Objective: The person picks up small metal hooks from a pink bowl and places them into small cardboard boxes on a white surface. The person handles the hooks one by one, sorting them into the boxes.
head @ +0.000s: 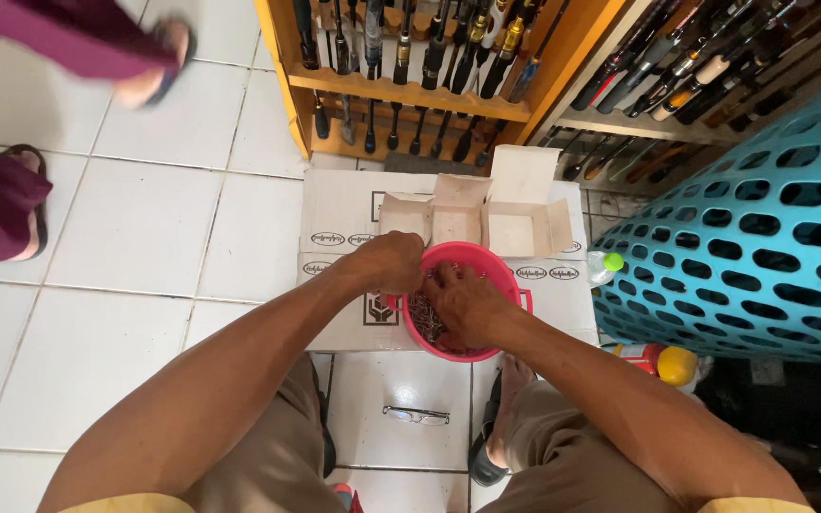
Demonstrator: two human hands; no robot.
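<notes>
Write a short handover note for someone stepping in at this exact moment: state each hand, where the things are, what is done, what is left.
Left hand: closed at the left rim of the pink basket, which sits on a white carton.
Right hand: inside the basket, fingers in a pile of small dark metal pieces; exact kind too small to tell.
Open small box: behind the basket on the carton, looks empty.
Done: pieces are in the basket.
Left: nothing in the small box; hands are in the pile.
</notes>
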